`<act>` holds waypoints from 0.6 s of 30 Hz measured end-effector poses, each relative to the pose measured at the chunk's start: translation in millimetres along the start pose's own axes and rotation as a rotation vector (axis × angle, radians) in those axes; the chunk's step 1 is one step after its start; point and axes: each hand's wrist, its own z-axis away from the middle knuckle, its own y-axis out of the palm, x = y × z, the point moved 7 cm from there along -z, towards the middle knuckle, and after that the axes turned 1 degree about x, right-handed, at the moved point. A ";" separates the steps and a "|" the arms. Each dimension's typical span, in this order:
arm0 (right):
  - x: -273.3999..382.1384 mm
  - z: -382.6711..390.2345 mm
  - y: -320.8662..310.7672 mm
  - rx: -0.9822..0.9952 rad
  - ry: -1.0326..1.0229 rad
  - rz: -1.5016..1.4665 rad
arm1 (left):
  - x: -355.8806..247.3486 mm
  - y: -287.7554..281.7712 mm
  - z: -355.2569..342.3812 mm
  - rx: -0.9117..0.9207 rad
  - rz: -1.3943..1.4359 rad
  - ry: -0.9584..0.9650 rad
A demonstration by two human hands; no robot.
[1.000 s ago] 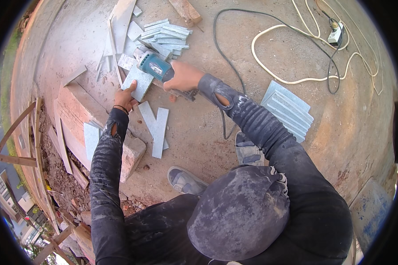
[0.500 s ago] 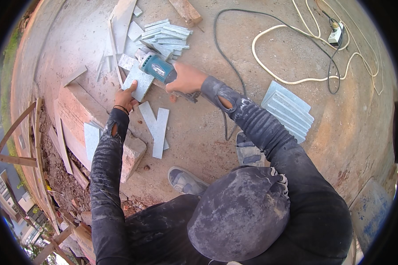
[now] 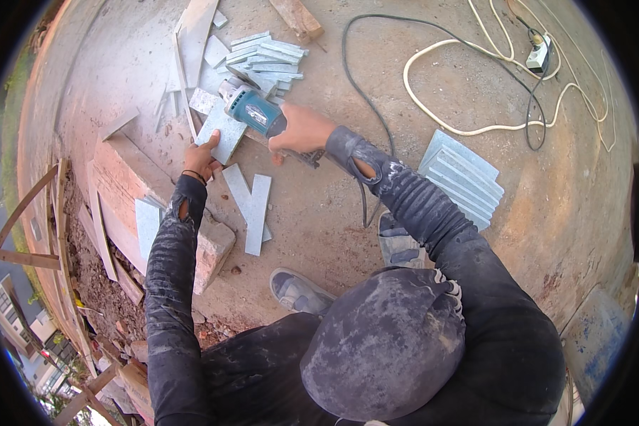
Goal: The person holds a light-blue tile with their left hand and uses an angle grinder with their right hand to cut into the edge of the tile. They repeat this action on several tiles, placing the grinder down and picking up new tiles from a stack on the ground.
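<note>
With its thumb on top, my left hand (image 3: 204, 156) grips the near end of a pale grey-green stone tile (image 3: 225, 139). My right hand (image 3: 304, 129) is wrapped round the body of a teal angle grinder (image 3: 254, 111). The grinder's head and disc lie over the tile's far end; whether the disc touches it I cannot tell. Beyond the grinder lies a pile of narrow cut strips (image 3: 273, 57). Two more strips (image 3: 257, 213) lie crossed on the ground, nearer to me than the tile.
A stack of tiles (image 3: 461, 177) rests on the ground at right. The grinder's dark cable (image 3: 355, 78) and a cream cord (image 3: 426, 106) run to a white socket block (image 3: 539, 55). Stone blocks (image 3: 213, 248) and wooden boards (image 3: 101, 220) are at left. My shoes (image 3: 298, 290) are close by.
The grinder and my right hand have shifted very slightly to the right. My left hand and the tile stay almost still.
</note>
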 end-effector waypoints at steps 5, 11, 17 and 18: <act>1.2 3.0 -0.7 0.006 0.010 -0.002 | 1.8 -1.7 -3.7 0.002 -0.001 -0.005; 2.0 6.9 -2.5 -0.001 -0.014 0.007 | 6.2 -3.2 -10.3 0.007 -0.018 0.000; 2.8 11.3 -3.1 0.008 -0.016 -0.014 | 4.5 -4.4 -6.4 0.003 -0.032 -0.001; 0.7 10.6 -2.2 0.005 -0.025 -0.019 | 4.6 -3.3 -6.4 0.010 -0.024 0.001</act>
